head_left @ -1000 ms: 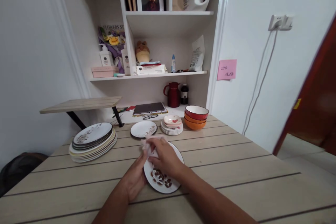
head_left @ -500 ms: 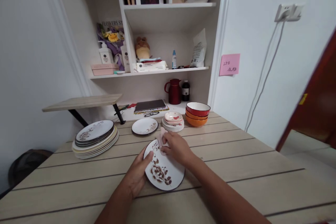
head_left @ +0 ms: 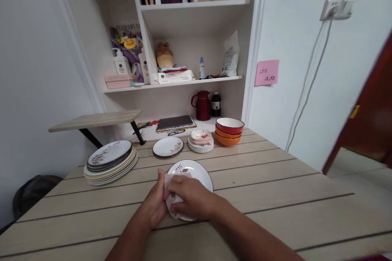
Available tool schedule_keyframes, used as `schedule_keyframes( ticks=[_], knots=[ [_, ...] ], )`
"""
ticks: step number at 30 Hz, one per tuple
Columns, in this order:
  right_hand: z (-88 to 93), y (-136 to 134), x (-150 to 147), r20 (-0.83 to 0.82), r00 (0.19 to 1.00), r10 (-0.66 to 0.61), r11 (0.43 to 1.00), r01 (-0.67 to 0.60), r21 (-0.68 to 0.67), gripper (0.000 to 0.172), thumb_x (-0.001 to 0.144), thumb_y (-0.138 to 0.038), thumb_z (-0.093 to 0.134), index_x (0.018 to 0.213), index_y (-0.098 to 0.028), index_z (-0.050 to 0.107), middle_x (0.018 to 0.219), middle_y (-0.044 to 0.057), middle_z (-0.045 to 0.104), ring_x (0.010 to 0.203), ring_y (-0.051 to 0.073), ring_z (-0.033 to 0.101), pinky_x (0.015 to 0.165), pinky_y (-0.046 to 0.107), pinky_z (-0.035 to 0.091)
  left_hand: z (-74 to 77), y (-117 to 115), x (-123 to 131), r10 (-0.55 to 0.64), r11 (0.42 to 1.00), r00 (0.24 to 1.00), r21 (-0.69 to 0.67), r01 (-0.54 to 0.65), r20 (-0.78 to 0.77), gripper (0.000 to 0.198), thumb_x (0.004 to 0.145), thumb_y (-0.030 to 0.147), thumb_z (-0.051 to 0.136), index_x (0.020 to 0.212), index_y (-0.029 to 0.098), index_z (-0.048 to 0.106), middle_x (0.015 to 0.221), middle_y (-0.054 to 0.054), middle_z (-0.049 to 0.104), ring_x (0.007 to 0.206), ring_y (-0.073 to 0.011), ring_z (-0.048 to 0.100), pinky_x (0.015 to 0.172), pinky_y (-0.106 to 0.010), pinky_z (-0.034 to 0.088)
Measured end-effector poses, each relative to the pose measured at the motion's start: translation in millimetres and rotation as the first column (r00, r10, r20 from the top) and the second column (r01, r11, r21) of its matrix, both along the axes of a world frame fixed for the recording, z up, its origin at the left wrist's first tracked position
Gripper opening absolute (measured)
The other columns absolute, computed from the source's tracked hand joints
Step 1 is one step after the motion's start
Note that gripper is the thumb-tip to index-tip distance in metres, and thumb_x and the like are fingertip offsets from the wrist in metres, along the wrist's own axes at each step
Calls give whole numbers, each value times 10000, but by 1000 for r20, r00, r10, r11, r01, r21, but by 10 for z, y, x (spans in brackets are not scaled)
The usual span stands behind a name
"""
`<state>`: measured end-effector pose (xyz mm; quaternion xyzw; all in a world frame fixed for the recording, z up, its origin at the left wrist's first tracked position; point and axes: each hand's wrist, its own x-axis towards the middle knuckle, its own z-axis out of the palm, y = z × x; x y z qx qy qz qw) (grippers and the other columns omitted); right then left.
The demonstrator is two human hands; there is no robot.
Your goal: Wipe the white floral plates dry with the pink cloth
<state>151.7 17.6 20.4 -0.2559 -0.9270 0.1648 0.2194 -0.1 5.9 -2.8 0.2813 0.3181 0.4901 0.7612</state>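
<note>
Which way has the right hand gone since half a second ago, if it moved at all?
Yes: the right hand has moved left and closer, away from the bowls.

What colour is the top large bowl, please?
The top bowl is red outside, white inside; head view.

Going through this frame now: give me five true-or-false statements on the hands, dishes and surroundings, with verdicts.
1. The right hand holds a pale tissue against the near plate. True.
2. The left hand rests on the wooden riser. False: it is at the near plate's left edge.
3. The red bowl sits on top of the orange bowls. True.
4. The dark bottle appears left of the red jug. False: the dark bottle is right of the red jug.
5. The pink note hangs lower than the wall socket. True.
</note>
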Motion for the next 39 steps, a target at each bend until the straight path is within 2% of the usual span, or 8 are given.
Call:
schedule_keyframes(
  ticks=[5,9,13,16,21,27,32,39],
  knots=[
    [23,219,39,-91,948,-306,948,312,64,283,812,-263,620,1094,-274,629,1150,46,588,1087,211,512,912,319,370,22,-32,77,96,994,995,54,-95,-19,536,896,476,505,1299,123,530,1144,-157,684,1076,-275,635,970,-398,455],
    [89,274,262,77,890,-450,893,448,41,237,821,-282,562,1050,-254,620,1131,56,594,997,206,560,784,300,387,41,-68,97,145,988,989,62,-143,-37,491,893,362,561,1322,132,503,1191,-166,661,1076,-279,637,982,-411,445],
    [79,133,392,217,895,-390,918,396,20,148,734,-268,608,873,-225,638,958,40,650,787,185,587,627,272,340,30,-75,71,205,977,978,60,-202,-33,508,881,331,585,1344,153,478,1242,-155,635,1116,-276,616,1007,-411,424],
    [51,10,322,261,949,-179,979,197,-47,130,699,-266,641,825,-235,644,954,16,653,805,182,582,633,262,341,6,-53,35,148,989,989,27,-148,-8,531,890,415,547,1344,146,485,1242,-154,635,1141,-281,599,1029,-416,402],
    [-35,-20,-4,-17,1000,8,1000,-8,-28,405,736,-268,660,1132,-269,574,1150,37,562,1022,200,525,840,296,382,4,-34,-4,43,999,997,14,-44,62,693,860,625,421,1313,111,522,1205,-171,652,1163,-293,580,1039,-406,392],
    [-48,255,-27,-145,959,-245,960,261,105,303,784,-234,644,1082,-274,607,1166,47,525,1087,217,478,930,362,328,29,-55,61,89,994,994,61,-93,59,588,884,541,469,1331,161,507,1176,-143,673,1107,-273,619,1002,-409,425],
    [23,300,258,53,869,-492,870,490,46,216,815,-270,573,1024,-225,599,1095,69,549,976,207,536,771,303,367,37,-81,66,84,996,996,33,-85,24,560,878,455,549,1340,142,500,1224,-165,643,1108,-293,617,1008,-425,414],
    [1,33,305,203,922,-329,941,337,-6,177,755,-327,619,892,-214,618,949,42,612,779,176,554,644,278,326,-1,-70,35,126,992,992,18,-126,-11,563,871,472,551,1321,136,515,1198,-166,657,1076,-296,631,977,-426,437]
  ],
)
